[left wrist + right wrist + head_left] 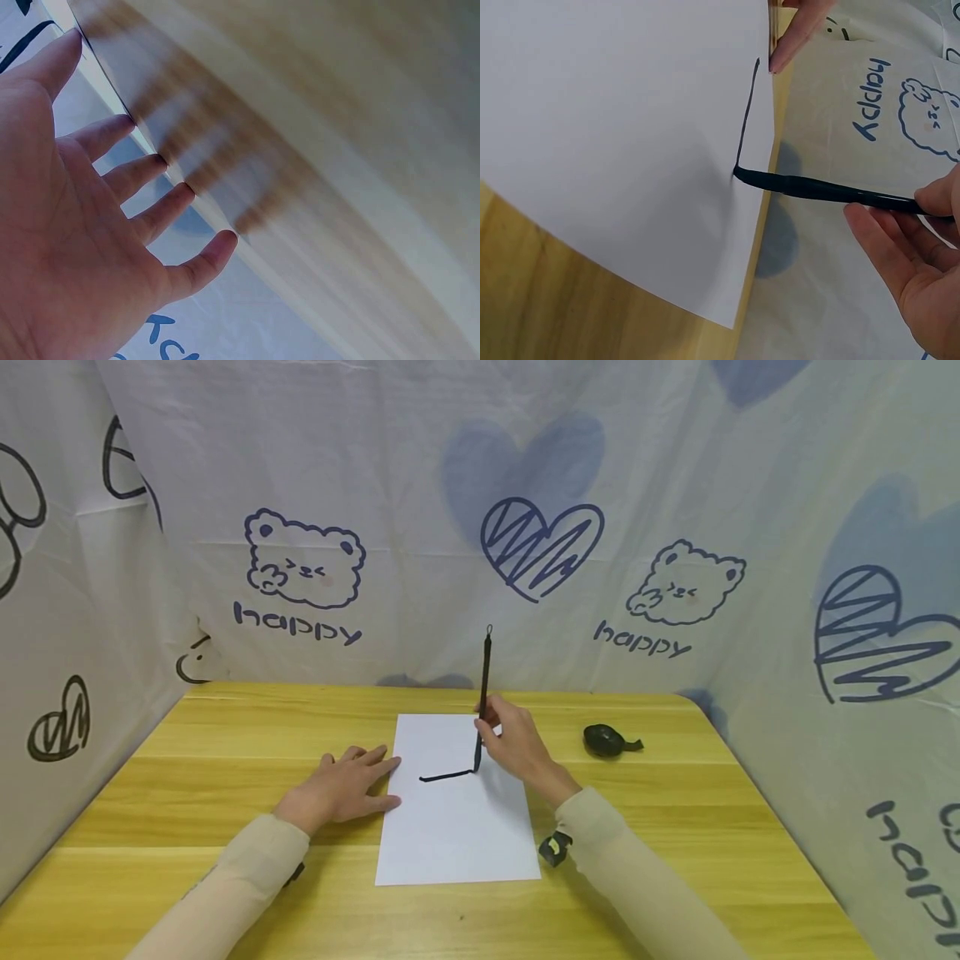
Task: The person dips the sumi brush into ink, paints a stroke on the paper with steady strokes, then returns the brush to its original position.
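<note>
The step in hand seems to be the painting of one black stroke (448, 775) on the white paper (450, 843), for the brush tip (744, 176) touches the end of this stroke which is nearer to the right hand (513, 739). The right hand pinches the long black writing brush (484, 681) between thumb and fingers, part of the way up the handle; the brush stands nearly upright, leaning a little, with its hanging loop above the hand.

The left hand (341, 787) holds nothing. Its fingers are spread wide, and the hand rests palm down at the paper's edge, with the fingertips at or just beside this edge; how hard it presses, I cannot tell. The paper lies on the bench (720, 827) between the two hands, and the stroke runs across it, from near the left hand to under the brush.

In my judgement, the next move calls for a steady grip and a light, even pressure, either to carry the line further or to lift the tip cleanly. A dark rounded object with a short handle (603, 741) lies to the right of the right hand, apart from the paper; its use is not clear.
</note>
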Motion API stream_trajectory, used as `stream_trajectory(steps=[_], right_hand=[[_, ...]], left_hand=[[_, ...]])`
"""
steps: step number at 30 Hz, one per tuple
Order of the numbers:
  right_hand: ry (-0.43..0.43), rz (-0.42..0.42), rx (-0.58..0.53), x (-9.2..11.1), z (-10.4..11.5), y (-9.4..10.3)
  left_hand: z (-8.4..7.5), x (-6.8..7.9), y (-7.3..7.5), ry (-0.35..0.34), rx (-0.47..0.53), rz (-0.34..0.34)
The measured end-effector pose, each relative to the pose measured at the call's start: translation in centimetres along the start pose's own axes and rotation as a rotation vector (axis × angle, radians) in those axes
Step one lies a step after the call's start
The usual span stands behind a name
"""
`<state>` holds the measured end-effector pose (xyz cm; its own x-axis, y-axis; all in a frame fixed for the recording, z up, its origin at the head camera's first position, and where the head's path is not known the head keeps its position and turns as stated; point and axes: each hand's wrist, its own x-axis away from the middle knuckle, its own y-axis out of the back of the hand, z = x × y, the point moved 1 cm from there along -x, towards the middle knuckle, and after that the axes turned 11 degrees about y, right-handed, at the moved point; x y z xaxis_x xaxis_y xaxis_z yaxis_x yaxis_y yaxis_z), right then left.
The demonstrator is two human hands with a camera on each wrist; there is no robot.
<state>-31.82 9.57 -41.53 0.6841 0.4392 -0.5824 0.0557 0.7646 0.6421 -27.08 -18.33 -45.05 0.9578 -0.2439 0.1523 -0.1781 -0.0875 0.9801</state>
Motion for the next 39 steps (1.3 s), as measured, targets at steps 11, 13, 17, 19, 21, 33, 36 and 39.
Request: stream_trajectory(steps=[11,13,17,19,21,33,36,39], right_hand=[[0.011,0.004,0.004,0.00,0.34,0.21],[0.012,0.007,0.005,0.00,0.35,0.22],[0.010,0.012,0.007,-0.02,0.34,0.23],[0.010,0.013,0.012,-0.05,0.35,0.23],[0.011,0.014,0.017,-0.10,0.38,0.23],[0.026,0.014,0.021,-0.51,0.59,0.11],[0.030,0.016,0.022,-0.53,0.61,0.09],[0.030,0.020,0.026,-0.50,0.63,0.10]], left_hand=[[0.00,0.11,0.01,0.003,-0.002,-0.004],[-0.03,0.15,0.04,0.004,0.001,-0.003],[-0.05,0.22,0.07,0.002,0.001,0.000],[-0.06,0.24,0.08,-0.001,0.003,0.002],[-0.06,0.25,0.10,-0.002,0.003,0.003],[-0.09,0.23,0.11,0.000,0.004,0.003],[-0.07,0.21,0.09,0.000,0.006,0.004],[0.08,0.05,-0.03,0.000,0.006,0.003]])
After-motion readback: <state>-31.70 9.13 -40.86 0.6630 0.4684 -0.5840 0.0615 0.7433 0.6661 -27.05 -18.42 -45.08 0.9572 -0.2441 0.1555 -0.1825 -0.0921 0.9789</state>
